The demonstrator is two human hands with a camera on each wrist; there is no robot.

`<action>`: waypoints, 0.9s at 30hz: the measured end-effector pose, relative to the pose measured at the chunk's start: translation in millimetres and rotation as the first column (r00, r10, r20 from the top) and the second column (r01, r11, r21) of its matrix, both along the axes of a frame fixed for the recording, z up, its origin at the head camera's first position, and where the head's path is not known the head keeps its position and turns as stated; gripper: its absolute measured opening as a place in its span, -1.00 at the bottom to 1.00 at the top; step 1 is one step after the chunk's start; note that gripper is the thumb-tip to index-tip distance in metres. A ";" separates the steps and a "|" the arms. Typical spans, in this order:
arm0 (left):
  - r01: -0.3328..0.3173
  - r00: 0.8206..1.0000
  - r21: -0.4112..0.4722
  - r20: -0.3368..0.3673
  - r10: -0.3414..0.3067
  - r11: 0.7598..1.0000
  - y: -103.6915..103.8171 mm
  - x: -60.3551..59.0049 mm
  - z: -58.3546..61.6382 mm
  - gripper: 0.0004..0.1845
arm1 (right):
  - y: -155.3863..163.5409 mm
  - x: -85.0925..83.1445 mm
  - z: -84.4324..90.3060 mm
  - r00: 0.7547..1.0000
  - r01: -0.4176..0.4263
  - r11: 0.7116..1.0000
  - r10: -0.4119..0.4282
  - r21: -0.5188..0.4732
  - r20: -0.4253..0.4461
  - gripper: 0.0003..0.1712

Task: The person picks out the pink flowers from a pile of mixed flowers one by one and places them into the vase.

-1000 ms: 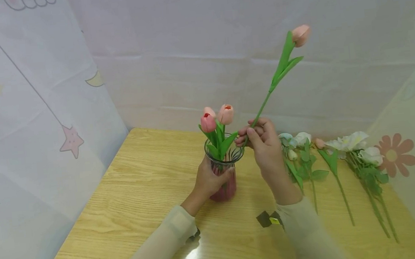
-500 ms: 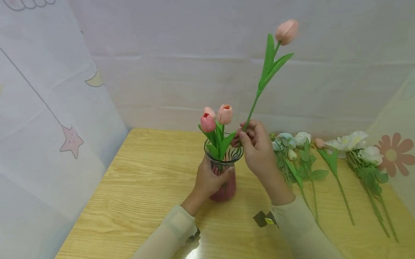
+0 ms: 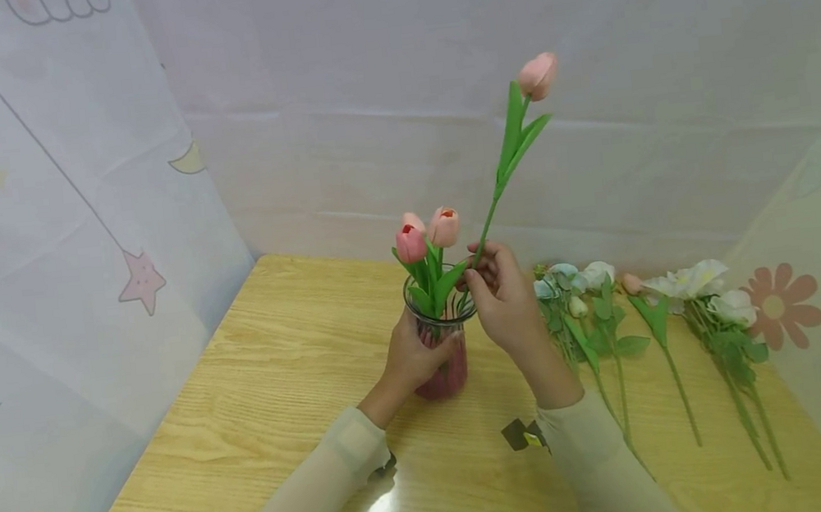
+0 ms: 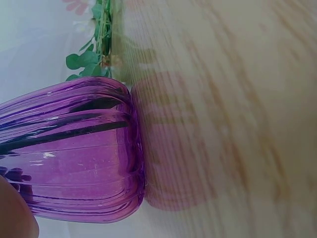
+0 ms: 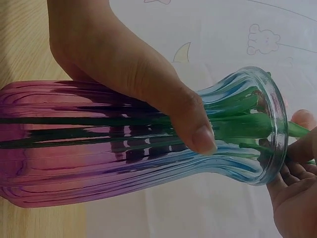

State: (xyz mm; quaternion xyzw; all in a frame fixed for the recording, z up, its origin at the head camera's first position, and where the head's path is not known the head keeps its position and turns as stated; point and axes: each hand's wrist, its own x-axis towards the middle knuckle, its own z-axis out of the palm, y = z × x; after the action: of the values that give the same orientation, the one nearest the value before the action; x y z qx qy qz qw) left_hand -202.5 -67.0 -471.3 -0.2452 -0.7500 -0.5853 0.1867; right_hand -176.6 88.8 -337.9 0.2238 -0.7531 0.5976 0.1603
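Note:
A ribbed glass vase (image 3: 445, 368), pink-purple below and bluish at its flared mouth, stands upright on the table. My left hand (image 3: 411, 353) grips it round the neck, thumb across the front. Inside are several tulips, among them a dark pink tulip (image 3: 411, 243) and a paler tulip (image 3: 444, 227); their stems show through the glass in the right wrist view. My right hand (image 3: 505, 300) pinches the stem of another pale pink tulip (image 3: 537, 76) between thumb and fingers. That tulip leans up to the right, its lower stem end at the vase's mouth (image 5: 277, 129).
On the wooden table (image 3: 265, 369), to the right, lie a single tulip (image 3: 657, 319), white flowers (image 3: 688, 283) with leafy stems, and a white rose (image 3: 598, 275) beside bluish blooms (image 3: 564, 274). A printed cloth (image 3: 365, 87) hangs behind. A small dark tag (image 3: 520, 435) shows near the right sleeve.
My right hand has moved left to the vase's mouth, bringing the tulip along. Its bloom has swung left and the stem stands steeper. My left hand and the vase have stayed put.

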 end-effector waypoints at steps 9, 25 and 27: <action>-0.017 1.000 -0.016 -0.012 0.017 1.000 0.6 0.7 -0.6 -0.12 | 1.0 3.3 0.1 0.993 0.100 0.983 -0.089 0.156 -0.074 -0.52; -0.007 1.000 -0.016 0.017 0.007 1.000 -0.6 5.8 6.2 -0.20 | 9.0 5.9 -3.0 0.991 0.097 0.990 -0.086 0.101 -0.106 -0.72; -0.002 1.000 -0.012 0.024 0.002 1.000 -0.8 5.7 6.3 -0.21 | 10.6 6.4 -4.1 0.991 0.110 0.990 -0.102 0.093 -0.086 -0.67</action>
State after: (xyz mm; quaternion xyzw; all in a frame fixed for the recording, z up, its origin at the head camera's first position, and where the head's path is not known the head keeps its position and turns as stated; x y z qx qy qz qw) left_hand -196.8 -67.8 -465.0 -0.2384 -0.7558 -0.5836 0.1768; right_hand -170.2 99.4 -342.0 0.2151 -0.7851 0.5411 0.2110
